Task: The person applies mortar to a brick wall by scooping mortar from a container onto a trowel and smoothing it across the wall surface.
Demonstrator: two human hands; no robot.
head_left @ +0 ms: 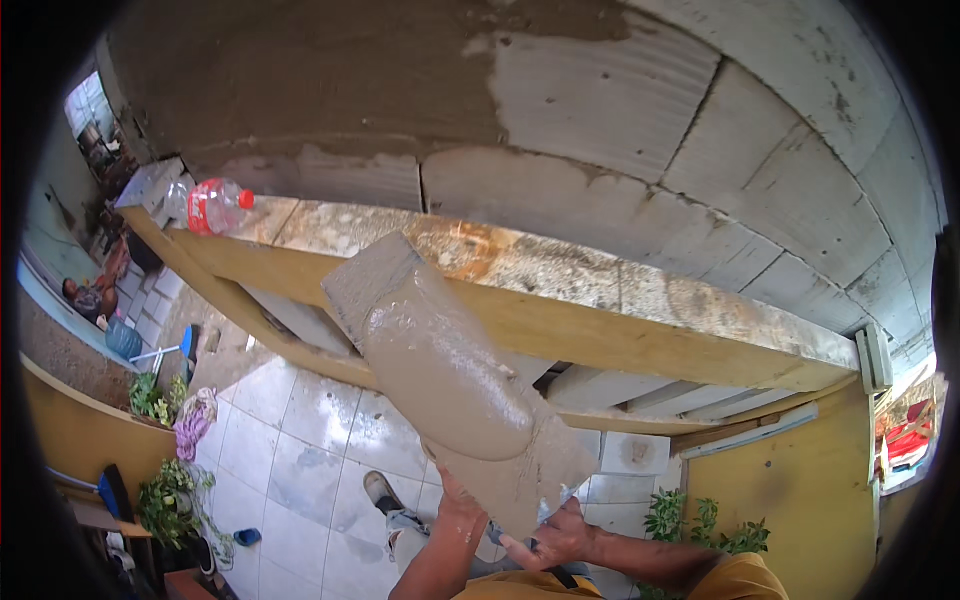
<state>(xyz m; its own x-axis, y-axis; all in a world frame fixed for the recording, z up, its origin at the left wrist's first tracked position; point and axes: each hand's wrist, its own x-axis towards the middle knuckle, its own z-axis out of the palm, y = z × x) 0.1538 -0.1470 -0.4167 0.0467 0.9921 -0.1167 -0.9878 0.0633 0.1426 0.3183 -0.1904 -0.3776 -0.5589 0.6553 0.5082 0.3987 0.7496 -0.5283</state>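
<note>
A long rectangular board (447,372) coated in wet grey mortar slants up from in front of my body, with a smooth, shiny heap of mortar along its middle. My left hand (462,503) grips the board's near end from its left edge and underside; most of the fingers are hidden beneath it. Close by, at the near right corner, my right hand (562,537) is closed round a tool with a dark handle (496,534). The working end of this tool is not clear to see. Mortar spots the left hand and wrist.
Ahead rises a block wall (600,100), partly covered with wet plaster (300,75). A stained ledge (560,262) on a yellow railing runs before it, bearing a clear plastic bottle (218,206). Potted plants (170,500) stand left. Another person (90,298) is far left.
</note>
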